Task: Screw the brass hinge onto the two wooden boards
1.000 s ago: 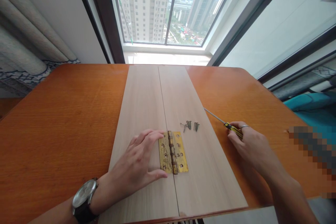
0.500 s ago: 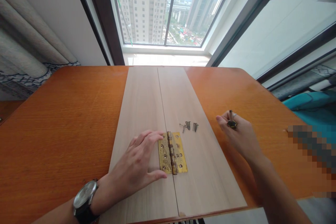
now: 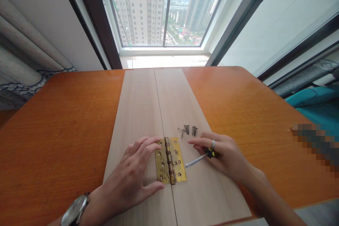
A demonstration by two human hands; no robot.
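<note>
Flanking the hinge (image 3: 171,161), hands sit apart: left hand (image 3: 134,172) spread along one edge, right hand (image 3: 224,152) gripping screwdriver (image 3: 196,161).

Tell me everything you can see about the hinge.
The hinge looks like worn yellow metal with dark marks, two rectangular leaves and a dull central barrel. It lies opened flat astride the line where two pale boards meet; its right leaf shows four screwless holes. The left grip has fingertips over its far left corner, thumb by the near one. A screwdriver points at its right edge; contact is unclear.

pale boards (image 3: 139,109) on brown table (image 3: 71,141)
</note>
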